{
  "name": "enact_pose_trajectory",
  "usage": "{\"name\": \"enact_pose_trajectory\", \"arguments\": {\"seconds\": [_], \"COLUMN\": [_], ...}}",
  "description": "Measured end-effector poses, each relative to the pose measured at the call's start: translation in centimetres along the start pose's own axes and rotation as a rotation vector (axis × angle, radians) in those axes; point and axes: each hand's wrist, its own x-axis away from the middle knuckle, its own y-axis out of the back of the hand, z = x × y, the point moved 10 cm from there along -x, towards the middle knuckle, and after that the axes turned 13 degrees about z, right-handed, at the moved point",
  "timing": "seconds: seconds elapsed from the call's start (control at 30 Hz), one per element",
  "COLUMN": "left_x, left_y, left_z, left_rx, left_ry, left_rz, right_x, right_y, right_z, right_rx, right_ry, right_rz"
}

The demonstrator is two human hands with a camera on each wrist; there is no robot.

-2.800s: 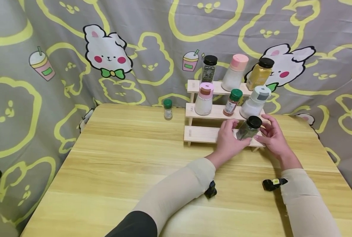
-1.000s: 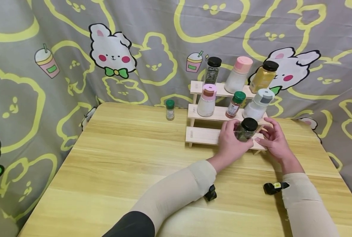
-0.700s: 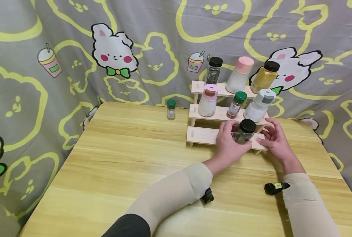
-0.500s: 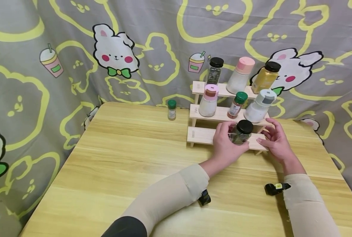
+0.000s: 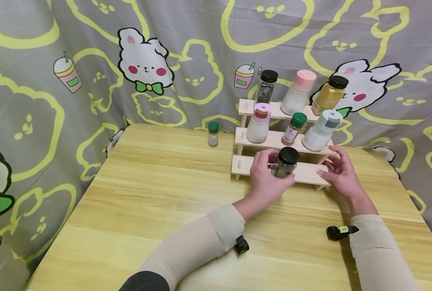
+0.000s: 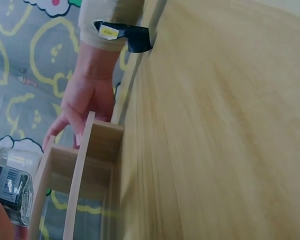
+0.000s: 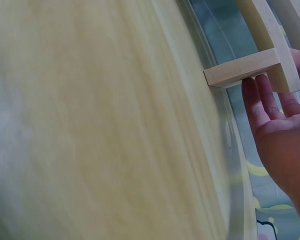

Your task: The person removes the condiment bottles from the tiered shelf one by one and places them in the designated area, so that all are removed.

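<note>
In the head view, my left hand (image 5: pixel 268 182) grips a glass spice jar (image 5: pixel 282 171) with a black lid and dark green contents. It is close over the lowest tier of a three-tier wooden rack (image 5: pixel 310 173), slightly tilted. The left wrist view shows the jar's label and base (image 6: pixel 12 187) beside the shelf edges. My right hand (image 5: pixel 343 178) holds the rack's right end, thumb on the lowest board. From the right wrist view, fingertips of this hand (image 7: pixel 277 122) touch the rack's leg (image 7: pixel 242 69); its thumb side is partly hidden.
On the middle tier stand a pink-capped shaker (image 5: pixel 258 127), a green-lidded bottle (image 5: pixel 291 131) and a grey-white-capped shaker (image 5: pixel 319 133). A black-lidded jar (image 5: pixel 266 91), pink-capped shaker (image 5: pixel 295 97) and yellow bottle (image 5: pixel 327 99) fill the top. A small green-lidded bottle (image 5: pixel 213 136) stands left on the table (image 5: pixel 157 182).
My left hand has carried the black-lidded spice jar leftward along the lowest tier, away from the right hand. The right hand has kept its place at the rack's end. The view has shifted slightly.
</note>
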Motion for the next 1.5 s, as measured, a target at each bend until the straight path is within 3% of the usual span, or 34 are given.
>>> {"name": "enact_pose_trajectory", "arguments": {"seconds": [0.23, 0.73, 1.27, 1.5], "left_x": [0.6, 1.5, 0.9, 0.7], "left_y": [1.9, 6.8, 13.3, 15.5], "left_z": [0.5, 2.1, 4.4, 5.6], "left_rx": [0.023, 0.039, 0.002, -0.003], "left_ry": [0.043, 0.05, 0.025, 0.045], "left_rz": [-0.012, -0.078, -0.212, -0.24], "right_x": [0.0, -0.2, 0.1, 0.0], "right_y": [0.1, -0.2, -0.3, -0.4], "right_z": [-0.1, -0.2, 0.3, 0.1], "right_rx": [-0.017, -0.041, -0.045, -0.052], "right_ry": [0.006, 0.004, 0.019, 0.013], "right_rz": [-0.001, 0.002, 0.007, 0.017]}}
